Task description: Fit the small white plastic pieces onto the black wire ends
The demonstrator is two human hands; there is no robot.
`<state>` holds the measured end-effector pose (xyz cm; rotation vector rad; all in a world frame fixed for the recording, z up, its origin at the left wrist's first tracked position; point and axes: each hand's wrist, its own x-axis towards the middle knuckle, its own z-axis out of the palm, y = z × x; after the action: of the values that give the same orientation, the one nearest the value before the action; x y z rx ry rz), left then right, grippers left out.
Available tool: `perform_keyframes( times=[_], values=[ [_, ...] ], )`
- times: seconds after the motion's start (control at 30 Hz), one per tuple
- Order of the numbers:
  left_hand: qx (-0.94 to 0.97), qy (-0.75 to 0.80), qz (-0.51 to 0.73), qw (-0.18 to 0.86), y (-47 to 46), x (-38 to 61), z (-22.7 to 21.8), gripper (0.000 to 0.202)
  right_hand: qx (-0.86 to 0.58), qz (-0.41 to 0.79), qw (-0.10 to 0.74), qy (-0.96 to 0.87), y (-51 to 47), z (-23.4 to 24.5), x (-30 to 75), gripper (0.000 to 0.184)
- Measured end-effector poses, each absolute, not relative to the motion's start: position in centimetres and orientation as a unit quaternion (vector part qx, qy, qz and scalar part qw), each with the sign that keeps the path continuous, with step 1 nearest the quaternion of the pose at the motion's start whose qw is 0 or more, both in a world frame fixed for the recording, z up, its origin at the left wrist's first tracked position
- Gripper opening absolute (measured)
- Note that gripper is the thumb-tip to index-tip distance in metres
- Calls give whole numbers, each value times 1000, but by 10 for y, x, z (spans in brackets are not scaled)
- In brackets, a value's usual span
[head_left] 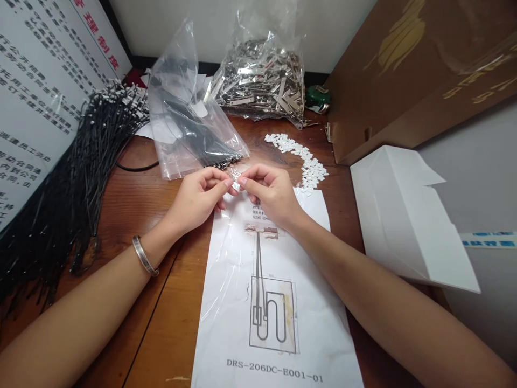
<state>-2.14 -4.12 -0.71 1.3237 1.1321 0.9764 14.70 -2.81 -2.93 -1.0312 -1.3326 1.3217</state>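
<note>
My left hand point(202, 196), with a silver bangle on its wrist, is closed, thumb and index finger pinched together. Facing it, my right hand point(270, 191) is pinched as well, and the fingertips of both almost meet. What they hold is too small to make out; shiny slivers show just behind the fingertips. Right beyond them, dark wires with metal ends poke out of a clear plastic bag point(173, 145). White small connector housings point(309, 161) lie in a curved row to the right. Under my hands is a printed drawing sheet point(226, 302), marked DRS-206DC-E001-01.
A large bundle of black wires point(92, 140) with white ends lies at left, by a printed board point(36, 81). A clear bag of metal strips point(262, 81) stands at the back, beside a green round object point(318, 98). A brown box point(388, 75) and folded white card point(404, 215) are right.
</note>
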Motion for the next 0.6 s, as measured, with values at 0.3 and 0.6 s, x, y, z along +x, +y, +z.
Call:
perform_keyframes(
  times=[0.3,0.6],
  values=[
    [560,478,405,542,-41,-21,-7,19,-427,538,458,-563,-29,-29,145,19],
    [561,465,409,549,-42,-20,-7,24,-415,544,461,-565,-30,-27,146,21]
  ],
)
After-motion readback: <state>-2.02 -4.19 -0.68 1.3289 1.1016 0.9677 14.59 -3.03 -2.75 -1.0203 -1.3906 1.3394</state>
